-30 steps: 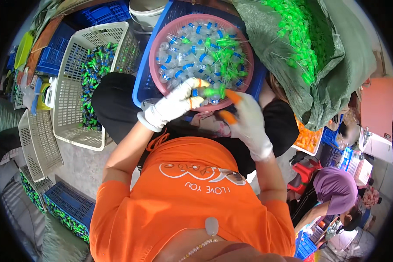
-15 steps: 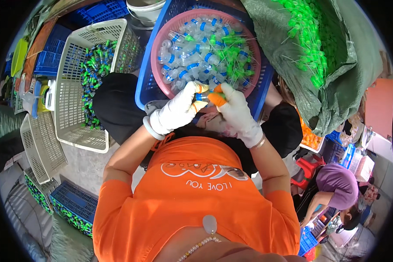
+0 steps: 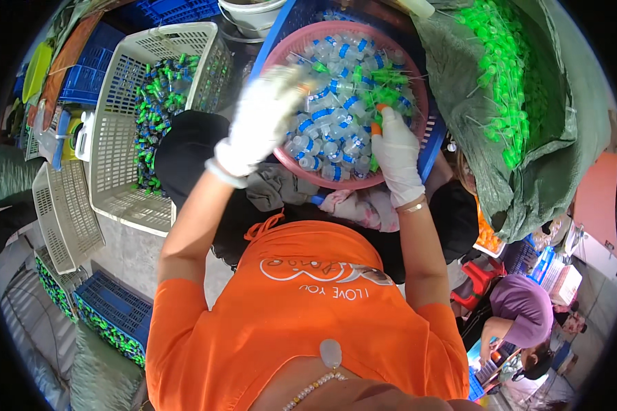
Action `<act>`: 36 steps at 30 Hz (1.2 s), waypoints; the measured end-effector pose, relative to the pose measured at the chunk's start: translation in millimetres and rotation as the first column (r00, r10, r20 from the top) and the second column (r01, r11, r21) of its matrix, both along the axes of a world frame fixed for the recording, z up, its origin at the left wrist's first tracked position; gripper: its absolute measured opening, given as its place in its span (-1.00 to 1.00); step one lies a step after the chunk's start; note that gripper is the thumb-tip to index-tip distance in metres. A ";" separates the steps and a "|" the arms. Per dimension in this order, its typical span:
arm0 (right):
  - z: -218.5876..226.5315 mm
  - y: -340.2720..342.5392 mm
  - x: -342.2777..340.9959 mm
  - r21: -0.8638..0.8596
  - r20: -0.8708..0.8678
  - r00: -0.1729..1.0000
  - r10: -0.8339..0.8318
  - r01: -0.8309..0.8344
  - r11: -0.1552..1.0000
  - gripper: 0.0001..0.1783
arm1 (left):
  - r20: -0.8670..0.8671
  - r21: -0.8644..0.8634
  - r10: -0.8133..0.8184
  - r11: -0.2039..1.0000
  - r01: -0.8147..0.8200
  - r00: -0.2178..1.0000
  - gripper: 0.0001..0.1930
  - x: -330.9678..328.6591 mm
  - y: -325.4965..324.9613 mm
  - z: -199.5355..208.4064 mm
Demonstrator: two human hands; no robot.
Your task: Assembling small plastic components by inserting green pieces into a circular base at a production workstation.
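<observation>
A pink round basin [image 3: 281, 146] holds many small clear plastic bottle-like pieces [image 3: 329, 130] with blue bands. Green caps with thin pale stems [image 3: 389, 85] lie among them on its right side. My left hand [image 3: 260, 120], in a white glove, is raised over the basin's left rim. Motion smears its fingers, so whether they hold anything is unclear. My right hand [image 3: 399, 154], gloved with orange fingertip covers, reaches over the right part of the basin. Its thumb and forefinger are apart beside the green caps, with nothing visible between them.
The basin sits in a blue crate [image 3: 428, 147]. At the left, a cream slotted basket [image 3: 113, 137] contains green-and-blue pieces. A dark green sack [image 3: 459, 89] at the right is full of green caps. A cloth [image 3: 363, 209] lies across my lap. Another person [image 3: 521, 312] bends at the lower right.
My hands were together at the basin's near rim around a small blue-banded piece. They have moved apart, the left up and leftward, the right forward and rightward over the basin.
</observation>
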State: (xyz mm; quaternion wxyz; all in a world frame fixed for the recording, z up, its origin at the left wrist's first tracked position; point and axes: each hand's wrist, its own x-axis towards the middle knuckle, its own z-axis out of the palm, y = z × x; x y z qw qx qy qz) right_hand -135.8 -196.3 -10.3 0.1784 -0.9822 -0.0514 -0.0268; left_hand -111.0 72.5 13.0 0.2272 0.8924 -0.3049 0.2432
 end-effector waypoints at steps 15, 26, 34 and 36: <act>64.4 14.7 43.9 0.538 0.228 0.974 -0.013 -0.115 0.835 -0.67 | -0.455 -0.870 -0.530 0.436 -0.231 0.716 -0.58 78.9 -50.9 -4.1; 119.5 31.0 91.6 0.374 0.462 0.879 -0.115 -0.076 0.924 -0.71 | -0.272 -0.961 -0.668 0.157 -0.226 0.693 -0.57 106.5 -70.3 -8.2; 108.8 31.4 92.2 0.544 0.308 0.946 -0.104 -0.086 0.835 -0.68 | -0.285 -0.957 -0.680 0.160 -0.243 0.676 -0.60 109.4 -65.1 -11.3; 106.3 31.3 93.0 0.517 0.319 0.943 -0.096 -0.088 0.851 -0.68 | -0.291 -0.956 -0.679 0.171 -0.239 0.675 -0.60 110.0 -64.5 -11.9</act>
